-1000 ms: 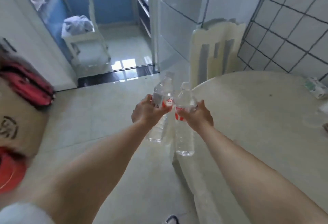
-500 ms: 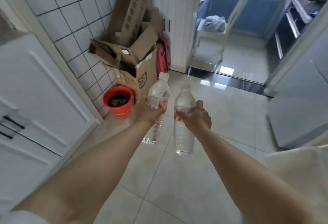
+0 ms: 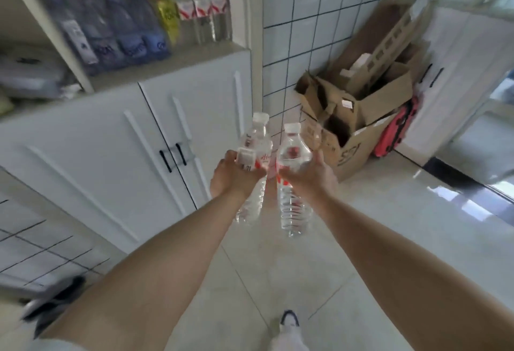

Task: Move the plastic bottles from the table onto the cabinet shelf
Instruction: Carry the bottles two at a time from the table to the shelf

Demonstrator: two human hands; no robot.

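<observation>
- Two clear plastic bottles are in the air over the floor, one per hand, carried in front of the body, caps up.
- Left bottle (image 3: pixel 254 167): red-and-white label, long axis near upright, base tipped slightly toward the person. Held around its label band by the left hand (image 3: pixel 232 178).
- Right bottle (image 3: pixel 292 181): white cap, red label, long axis near upright. Held at mid-body by the right hand (image 3: pixel 308 175).
- The two bottles sit just beside each other; whether they touch cannot be told.
- Grip, left: fingers curled round the bottle from its left side, closed firmly on it, nothing else held.
- Grip, right: thumb and fingers wrapped round the bottle from its right side, likewise closed on it.
- Key relation: the shelf (image 3: pixel 172 58) lies up and to the left of both hands, above the white cabinet doors (image 3: pixel 155 139). Left hand is the nearer one to it.
- Shelf already carries a row of bottles (image 3: pixel 155 19): blue-labelled at left, one yellow, red-and-white at right. Bare shelf shows along the front edge, ahead of the row.
- Judgement: transport step, placing not yet begun. Next move calls for raising both bottles and swinging left, then setting them down upright; left bottle likely goes first.
- Risk (judgement): knocking the standing row when setting down in the narrow front strip.
- Surroundings: cardboard boxes (image 3: pixel 358 106) against the tiled wall (image 3: pixel 292 30) at right; one shoe (image 3: pixel 289 318) on the floor below.
</observation>
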